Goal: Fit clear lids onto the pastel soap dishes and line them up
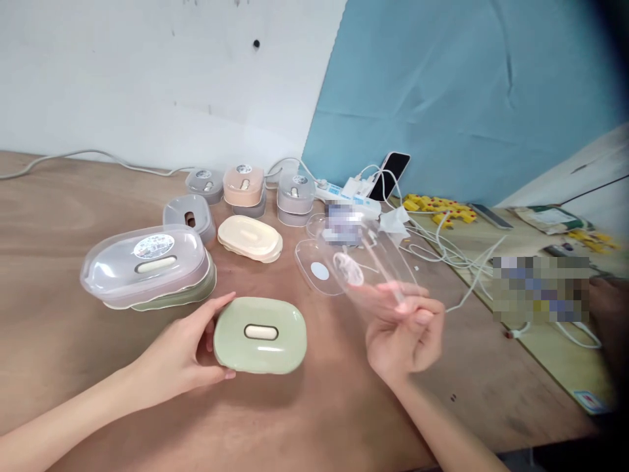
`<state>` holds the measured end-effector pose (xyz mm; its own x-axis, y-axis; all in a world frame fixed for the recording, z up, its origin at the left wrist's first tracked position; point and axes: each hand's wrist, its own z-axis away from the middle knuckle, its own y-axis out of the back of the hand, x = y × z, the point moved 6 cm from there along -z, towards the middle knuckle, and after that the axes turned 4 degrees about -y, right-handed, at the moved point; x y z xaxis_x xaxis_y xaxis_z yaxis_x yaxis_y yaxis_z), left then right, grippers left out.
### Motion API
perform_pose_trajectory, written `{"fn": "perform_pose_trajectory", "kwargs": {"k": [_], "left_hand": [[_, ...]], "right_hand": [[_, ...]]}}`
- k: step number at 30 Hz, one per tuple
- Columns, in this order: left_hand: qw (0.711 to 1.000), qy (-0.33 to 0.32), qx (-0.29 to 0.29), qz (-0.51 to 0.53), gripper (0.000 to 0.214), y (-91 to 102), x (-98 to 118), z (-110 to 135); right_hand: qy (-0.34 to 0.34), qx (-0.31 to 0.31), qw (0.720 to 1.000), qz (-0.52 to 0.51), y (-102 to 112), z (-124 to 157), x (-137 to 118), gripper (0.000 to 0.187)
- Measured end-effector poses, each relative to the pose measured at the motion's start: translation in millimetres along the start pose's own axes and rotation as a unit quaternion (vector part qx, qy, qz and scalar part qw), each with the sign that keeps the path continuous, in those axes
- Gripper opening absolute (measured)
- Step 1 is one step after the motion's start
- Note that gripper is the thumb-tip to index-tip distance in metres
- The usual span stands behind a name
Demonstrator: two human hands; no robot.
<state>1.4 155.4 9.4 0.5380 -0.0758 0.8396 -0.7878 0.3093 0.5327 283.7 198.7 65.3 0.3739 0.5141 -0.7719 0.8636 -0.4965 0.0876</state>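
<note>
1. A white wall (122, 85) stands behind the brown, wood-grained bench (339, 419), bearing faint scuffs (209, 109) and one dark round spot (256, 44).
2. Blue sheeting (442, 98), lightly creased, covers the back right, its left edge slanting.
3. A yellowish surface (570, 370) adjoins the bench's right side.
4. The light is bright and soft; the far-right corners are dark.

The label (348, 269) on the clear cover (382, 257) blurs past reading, and the bottom edge cuts off the right forearm (435, 423).
</note>
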Motion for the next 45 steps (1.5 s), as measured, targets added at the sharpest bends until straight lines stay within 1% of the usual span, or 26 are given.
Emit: {"fn": "perform_pose_trajectory", "kwargs": {"k": [1,2,3,5,7,9,12,15,20,22,23,24,27,29,32,34,36,38,42,45], "left_hand": [[1.000,0.006,0.013,0.013,0.083,1.1,-0.5,-0.7],[0.999,0.010,0.023,0.023,0.082,1.9,-0.7,-1.4],[0.999,0.012,0.029,0.028,0.081,2.5,-0.7,-2.0],[0.999,0.014,0.030,0.027,0.080,3.0,-0.5,-2.7],[0.999,0.011,0.026,0.024,0.079,3.0,-0.8,-2.9],[0.999,0.006,0.024,0.022,0.079,3.0,-1.9,-2.8],[1.000,-0.006,0.017,0.020,0.078,2.2,-4.2,-2.4],[1.000,-0.019,0.008,0.013,0.079,1.5,-5.0,-2.3],[1.000,-0.009,-0.004,0.018,0.080,1.3,-4.4,-2.5],[1.000,-0.009,-0.004,0.016,0.080,1.6,-3.0,-2.8],[1.000,-0.011,-0.003,0.013,0.080,1.8,-2.3,-3.0],[1.000,-0.011,-0.002,0.008,0.079,2.0,-1.7,-3.1],[1.000,-0.011,-0.001,0.003,0.079,2.3,-0.3,-3.1],[1.000,-0.008,-0.002,0.010,0.080,2.4,-0.2,-2.8],[1.000,0.002,0.004,0.012,0.087,3.2,-2.7,-2.2],[1.000,0.002,0.007,0.011,0.092,3.5,-5.1,-2.1],[1.000,0.001,0.008,0.014,0.094,3.3,-7.4,-2.2],[1.000,0.005,0.008,0.020,0.095,2.8,-9.4,-2.3],[0.999,0.000,0.008,0.048,0.094,2.4,-8.0,-2.4],[0.998,-0.012,0.004,0.066,0.091,2.8,-4.6,-2.3]], "right_hand": [[-0.055,-0.016,0.998,-0.037,-2.2,0.2,1.3,0.029],[-0.117,-0.046,0.989,-0.074,-7.2,0.9,3.9,0.029],[-0.182,-0.083,0.974,-0.107,-13.8,2.3,7.6,0.030],[-0.304,-0.132,0.931,-0.153,-25.8,7.3,17.5,0.031],[-0.400,-0.140,0.890,-0.165,-32.6,13.4,29.9,0.033],[-0.467,-0.150,0.857,-0.161,-37.1,20.1,41.4,0.036],[-0.515,-0.204,0.815,-0.169,-43.9,28.5,48.5,0.041],[-0.518,-0.273,0.794,-0.166,-48.4,32.1,43.8,0.042],[-0.477,-0.384,0.779,-0.131,-55.7,39.0,32.7,0.039],[-0.470,-0.420,0.768,-0.116,-58.7,46.1,31.7,0.041],[-0.464,-0.432,0.767,-0.105,-59.6,49.3,31.5,0.042],[-0.453,-0.440,0.770,-0.089,-60.0,51.8,31.2,0.042],[-0.398,-0.458,0.794,-0.039,-59.6,55.1,27.7,0.043],[-0.366,-0.473,0.801,-0.028,-58.8,56.1,24.3,0.045],[-0.348,-0.496,0.793,-0.067,-58.0,56.7,20.0,0.054],[-0.339,-0.512,0.783,-0.094,-57.8,56.3,17.7,0.064],[-0.330,-0.530,0.776,-0.092,-57.8,56.5,16.3,0.080],[-0.323,-0.537,0.776,-0.070,-57.9,56.1,15.9,0.091],[-0.303,-0.531,0.790,-0.036,-58.9,54.3,15.4,0.091],[-0.278,-0.541,0.793,-0.019,-60.1,55.2,15.7,0.088]]}}
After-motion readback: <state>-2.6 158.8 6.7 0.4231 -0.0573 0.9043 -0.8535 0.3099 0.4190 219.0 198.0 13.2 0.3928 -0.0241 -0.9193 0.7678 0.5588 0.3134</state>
